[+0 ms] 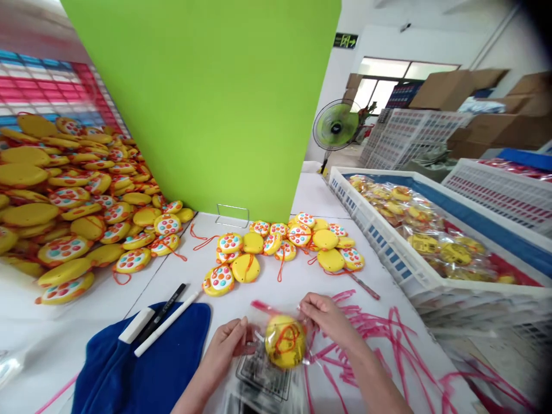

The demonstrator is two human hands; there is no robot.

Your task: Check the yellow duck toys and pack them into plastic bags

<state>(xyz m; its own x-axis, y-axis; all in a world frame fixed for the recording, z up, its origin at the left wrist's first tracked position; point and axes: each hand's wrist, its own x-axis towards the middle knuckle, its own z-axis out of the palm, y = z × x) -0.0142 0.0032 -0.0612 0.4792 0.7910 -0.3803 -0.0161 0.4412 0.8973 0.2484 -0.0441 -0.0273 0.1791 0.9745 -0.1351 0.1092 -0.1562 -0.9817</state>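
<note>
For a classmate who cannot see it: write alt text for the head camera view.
Two hands, left hand and right hand, hold a clear bag containing a yellow round toy over a white table. More toys lie heaped at left; a white crate stands at right.

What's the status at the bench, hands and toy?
Left hand and right hand pinch clear bag. Yellow toy inside, orange cord wrapped on it. Loose toys beyond; nothing blocking.

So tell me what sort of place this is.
Most likely a toy factory's packing bench. A big heap of yellow toys lies loose, a white crate holds bagged ones, and both hands, left hand and right hand, hold a clear bag around one toy.
</note>
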